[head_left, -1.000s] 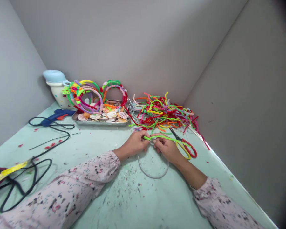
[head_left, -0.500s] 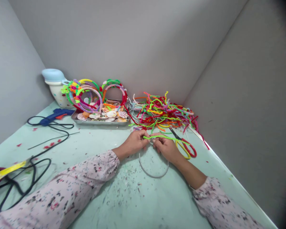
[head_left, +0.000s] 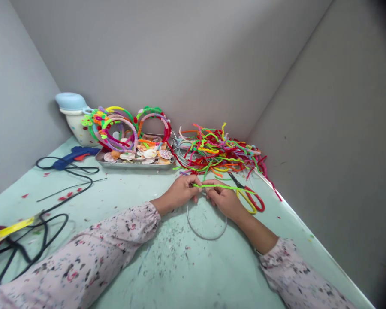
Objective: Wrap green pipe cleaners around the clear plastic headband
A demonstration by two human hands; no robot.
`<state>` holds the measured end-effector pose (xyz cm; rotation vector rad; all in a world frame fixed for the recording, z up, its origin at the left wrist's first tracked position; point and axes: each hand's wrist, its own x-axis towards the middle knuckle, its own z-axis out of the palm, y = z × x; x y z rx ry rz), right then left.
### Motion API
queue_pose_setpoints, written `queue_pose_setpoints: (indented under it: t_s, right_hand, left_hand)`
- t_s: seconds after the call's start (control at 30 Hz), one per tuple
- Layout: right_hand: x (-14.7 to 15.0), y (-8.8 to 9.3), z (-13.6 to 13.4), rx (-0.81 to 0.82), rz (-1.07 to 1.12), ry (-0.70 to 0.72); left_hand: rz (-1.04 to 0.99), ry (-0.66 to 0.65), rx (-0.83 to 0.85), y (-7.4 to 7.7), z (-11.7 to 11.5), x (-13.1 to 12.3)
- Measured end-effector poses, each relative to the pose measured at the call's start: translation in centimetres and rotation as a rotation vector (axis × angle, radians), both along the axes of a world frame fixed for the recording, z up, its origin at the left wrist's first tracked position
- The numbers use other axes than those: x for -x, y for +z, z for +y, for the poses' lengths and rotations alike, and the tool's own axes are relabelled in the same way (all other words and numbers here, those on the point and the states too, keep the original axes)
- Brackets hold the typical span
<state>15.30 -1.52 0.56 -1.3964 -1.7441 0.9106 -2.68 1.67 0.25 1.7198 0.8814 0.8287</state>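
A bright green pipe cleaner (head_left: 227, 186) runs between my two hands, its long end lying over the back of my right hand. My left hand (head_left: 183, 192) pinches the short end with its fingertips. Close beside it, my right hand (head_left: 224, 198) is closed, thumb and fingers pressed on the pipe cleaner. A thin grey headband (head_left: 209, 238) curves on the near side below both hands; whether the fingers also grip it is hidden. Scissors (head_left: 249, 195) with one red and one yellow handle lie just beyond my right hand.
Shells fill a metal tray (head_left: 135, 165), with several colourful wrapped headbands (head_left: 154, 116) standing in it. Loose pipe cleaners (head_left: 218, 150) are heaped to its right. On the left are a blue glue gun (head_left: 72, 156), a black cord (head_left: 46, 234) and a white pot with a blue lid (head_left: 79, 122).
Both hands stay nearly in place. The pipe cleaner's stretch over my right hand lies slightly lower and straighter than before.
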Motion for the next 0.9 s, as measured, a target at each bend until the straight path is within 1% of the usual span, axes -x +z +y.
queue_pose_setpoints:
  t_s: [0.17, 0.27, 0.33, 0.53, 0.77, 0.9]
  right_hand:
    - [-0.1, 0.0, 0.0, 0.044, -0.102, -0.074]
    - [0.0, -0.1, 0.1, 0.048, -0.054, -0.057]
    - [0.1, -0.2, 0.2, 0.059, -0.011, -0.046]
    - [0.2, 0.0, 0.1, 0.067, 0.042, -0.036]
    - [0.2, 0.5, 0.0, 0.075, 0.006, -0.076]
    - [0.1, 0.3, 0.0, 0.076, 0.003, -0.094]
  left_hand:
    - [-0.012, 0.008, 0.01, -0.7, 0.3, -0.2]
    - [-0.018, -0.005, 0.021, -1.2, 0.4, -0.4]
    - [-0.01, 0.011, 0.013, -1.3, 0.5, -0.5]
    - [0.01, 0.011, 0.004, -1.2, 0.4, -0.5]
    - [0.004, 0.025, 0.005, -1.3, 0.5, -0.5]
    - [-0.012, 0.014, 0.004, -1.5, 0.6, -0.6]
